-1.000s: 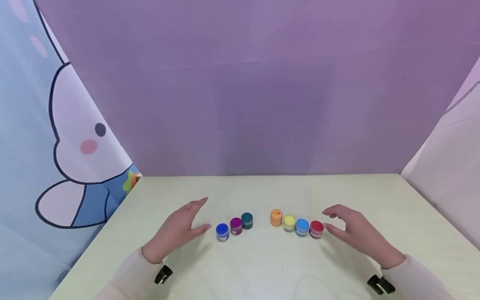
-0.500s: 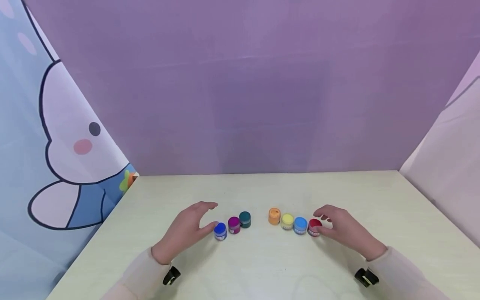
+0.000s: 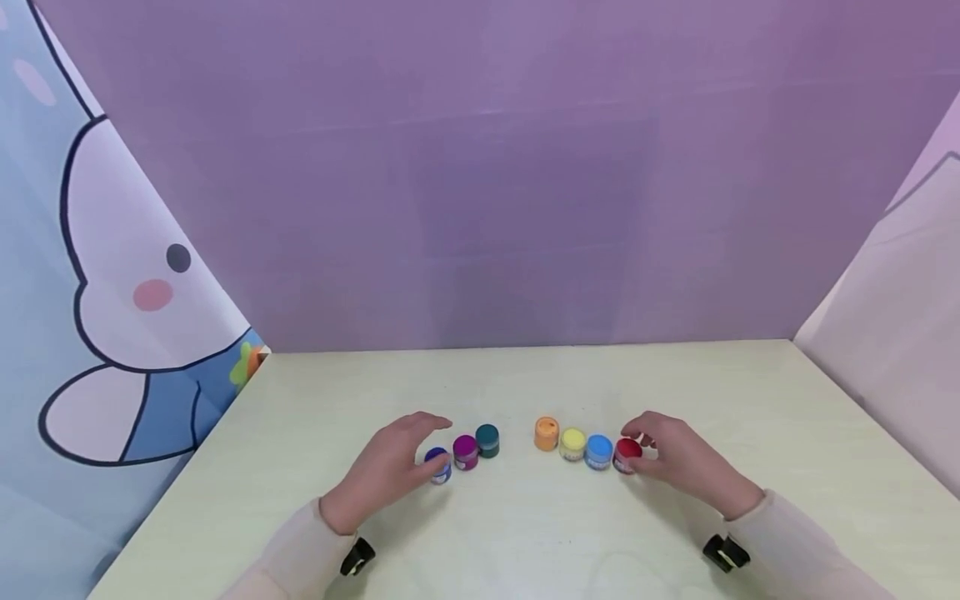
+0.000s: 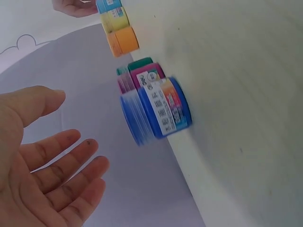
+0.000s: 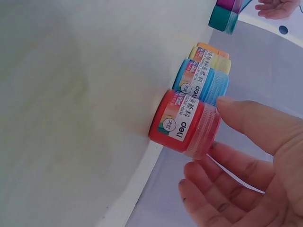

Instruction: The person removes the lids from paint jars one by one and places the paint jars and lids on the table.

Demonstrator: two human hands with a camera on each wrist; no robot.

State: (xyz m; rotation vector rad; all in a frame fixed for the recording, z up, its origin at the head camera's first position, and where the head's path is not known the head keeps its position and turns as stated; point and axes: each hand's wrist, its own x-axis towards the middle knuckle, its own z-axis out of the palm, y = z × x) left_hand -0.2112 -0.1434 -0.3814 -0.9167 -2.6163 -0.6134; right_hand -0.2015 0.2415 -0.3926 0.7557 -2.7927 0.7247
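Small paint jars stand upright in two slanting rows on the table. My right hand (image 3: 678, 457) has its thumb and index finger about the lid of the red paint jar (image 5: 177, 123), at the right end of one row. Left of it are a light blue jar (image 3: 598, 452), a yellow jar (image 3: 572, 445) and an orange jar (image 3: 547, 434). My left hand (image 3: 384, 468) is beside the dark blue jar (image 4: 161, 111), fingers spread, holding nothing; a gap shows in the left wrist view. Beyond that jar stand a purple jar (image 3: 465, 452) and a dark green jar (image 3: 487, 441).
The pale table (image 3: 525, 533) ends at a purple backdrop (image 3: 525, 208). A blue cloth with a cartoon figure (image 3: 135, 292) hangs at the left, and a whitish cloth (image 3: 892, 350) at the right. Black clips are at both wrists.
Both hands have moved inward. The left thumb now overlaps the dark blue jar in the head view, and the right thumb and index finger have come around the red jar.
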